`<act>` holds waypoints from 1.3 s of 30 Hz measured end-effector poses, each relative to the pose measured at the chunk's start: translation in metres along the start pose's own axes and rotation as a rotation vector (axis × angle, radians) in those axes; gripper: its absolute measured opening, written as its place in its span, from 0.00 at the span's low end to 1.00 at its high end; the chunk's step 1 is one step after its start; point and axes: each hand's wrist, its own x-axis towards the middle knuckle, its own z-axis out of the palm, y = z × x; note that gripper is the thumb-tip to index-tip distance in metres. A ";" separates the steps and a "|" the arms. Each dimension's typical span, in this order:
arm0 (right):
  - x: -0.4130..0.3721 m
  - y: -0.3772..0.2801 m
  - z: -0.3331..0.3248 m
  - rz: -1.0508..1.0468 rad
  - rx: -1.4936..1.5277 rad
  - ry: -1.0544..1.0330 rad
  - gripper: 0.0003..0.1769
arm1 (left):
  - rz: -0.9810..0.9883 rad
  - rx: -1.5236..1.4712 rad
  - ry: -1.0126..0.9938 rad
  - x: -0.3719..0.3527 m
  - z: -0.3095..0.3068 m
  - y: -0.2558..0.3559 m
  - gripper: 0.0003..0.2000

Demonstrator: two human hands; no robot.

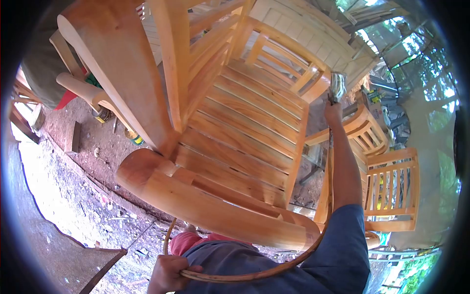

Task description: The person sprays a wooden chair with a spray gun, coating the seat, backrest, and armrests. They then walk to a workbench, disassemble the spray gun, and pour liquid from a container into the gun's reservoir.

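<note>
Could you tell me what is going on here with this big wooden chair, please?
A person stands over a large wooden chair outdoors on dirt ground. Their right hand holds what looks like a metal spray gun out by the chair's far armrest. Their left hand grips a loop of the hose that runs up along the right arm. More chairs stand to the right.

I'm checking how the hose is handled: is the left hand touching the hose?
Touching. The head view shows the left hand closed round the hose, with no gap. The right hand grips the spray gun.
</note>
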 end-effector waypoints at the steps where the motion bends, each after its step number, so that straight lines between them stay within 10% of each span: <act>1: 0.006 0.018 0.008 -0.064 -0.087 0.078 0.23 | 0.011 -0.006 0.010 0.002 -0.001 0.003 0.19; 22: -0.072 -0.175 0.061 0.031 0.771 -0.539 0.20 | -0.069 0.030 0.140 -0.033 -0.023 -0.028 0.22; 39: -0.063 0.027 -0.026 -0.013 0.056 -0.066 0.18 | 0.057 -0.005 -0.089 0.003 -0.058 -0.034 0.23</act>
